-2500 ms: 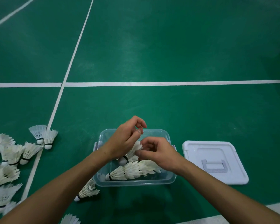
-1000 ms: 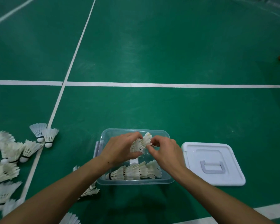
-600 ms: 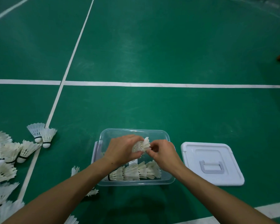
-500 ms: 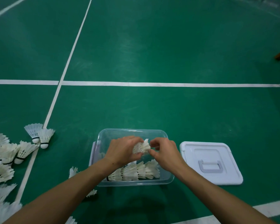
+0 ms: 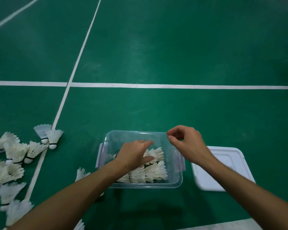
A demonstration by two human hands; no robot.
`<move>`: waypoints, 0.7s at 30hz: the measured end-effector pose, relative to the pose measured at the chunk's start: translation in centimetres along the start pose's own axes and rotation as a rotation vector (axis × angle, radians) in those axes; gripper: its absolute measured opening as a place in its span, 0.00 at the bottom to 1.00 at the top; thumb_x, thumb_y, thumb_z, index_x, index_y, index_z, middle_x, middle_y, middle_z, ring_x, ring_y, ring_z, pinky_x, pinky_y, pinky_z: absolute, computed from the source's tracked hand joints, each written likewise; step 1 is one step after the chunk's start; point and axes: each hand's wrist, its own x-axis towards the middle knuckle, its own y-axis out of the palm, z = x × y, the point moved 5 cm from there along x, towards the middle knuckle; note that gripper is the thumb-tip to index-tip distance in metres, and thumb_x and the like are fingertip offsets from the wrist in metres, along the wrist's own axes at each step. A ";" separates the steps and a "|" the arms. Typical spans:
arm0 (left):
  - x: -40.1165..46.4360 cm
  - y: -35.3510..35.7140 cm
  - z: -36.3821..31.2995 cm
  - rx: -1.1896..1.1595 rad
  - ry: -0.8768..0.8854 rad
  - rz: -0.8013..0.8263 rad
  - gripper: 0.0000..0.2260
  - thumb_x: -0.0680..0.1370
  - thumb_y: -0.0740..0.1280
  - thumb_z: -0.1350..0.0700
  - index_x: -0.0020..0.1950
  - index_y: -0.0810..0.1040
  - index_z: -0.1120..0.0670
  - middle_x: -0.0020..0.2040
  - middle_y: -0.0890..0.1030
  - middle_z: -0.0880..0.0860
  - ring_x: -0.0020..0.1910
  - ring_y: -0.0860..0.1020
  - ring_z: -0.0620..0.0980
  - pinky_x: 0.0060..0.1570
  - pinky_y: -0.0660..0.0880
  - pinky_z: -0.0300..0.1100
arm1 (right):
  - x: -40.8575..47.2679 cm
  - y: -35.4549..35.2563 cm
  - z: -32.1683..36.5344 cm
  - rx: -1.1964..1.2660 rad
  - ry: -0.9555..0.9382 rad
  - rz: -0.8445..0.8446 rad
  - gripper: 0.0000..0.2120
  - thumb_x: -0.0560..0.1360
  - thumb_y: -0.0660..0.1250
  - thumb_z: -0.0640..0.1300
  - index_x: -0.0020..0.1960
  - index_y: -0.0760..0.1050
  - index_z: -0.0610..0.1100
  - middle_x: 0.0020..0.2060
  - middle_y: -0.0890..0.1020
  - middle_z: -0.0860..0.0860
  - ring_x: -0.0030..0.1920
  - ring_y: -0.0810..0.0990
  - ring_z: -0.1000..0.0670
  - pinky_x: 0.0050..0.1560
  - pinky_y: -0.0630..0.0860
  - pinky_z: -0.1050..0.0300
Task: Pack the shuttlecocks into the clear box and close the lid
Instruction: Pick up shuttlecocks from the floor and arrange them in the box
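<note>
The clear box (image 5: pixel 136 132) stands open on the green floor in front of me, with several white shuttlecocks (image 5: pixel 155 171) lying in rows inside. My left hand (image 5: pixel 133 155) is inside the box, fingers spread flat over the shuttlecocks; I cannot tell whether it grips one. Above the box's far right corner my right hand (image 5: pixel 186 143) hovers, loosely curled and holding nothing. The white lid (image 5: pixel 226 156) lies handle-up on the floor to the right of the box, partly hidden by my right forearm.
Several loose shuttlecocks (image 5: pixel 17 155) are scattered on the floor at the left, along a white court line (image 5: pixel 63 100). One more shuttlecock (image 5: pixel 81 173) lies beside the box's left wall, another at the bottom edge (image 5: pixel 79 227). Bare green court stretches beyond.
Both hands held a stack of shuttlecocks above the box; now the stack lies inside under my left hand. My right hand has let go and lifted up to the right.
</note>
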 end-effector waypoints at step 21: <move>-36.0 -12.9 24.0 -0.318 -0.754 -0.550 0.08 0.81 0.73 0.50 0.59 0.83 0.47 0.50 0.85 0.41 0.45 0.84 0.41 0.48 0.84 0.49 | -1.3 21.6 28.5 0.002 -0.611 0.530 0.06 0.80 0.70 0.46 0.55 0.82 0.46 0.46 0.85 0.54 0.45 0.82 0.58 0.48 0.79 0.60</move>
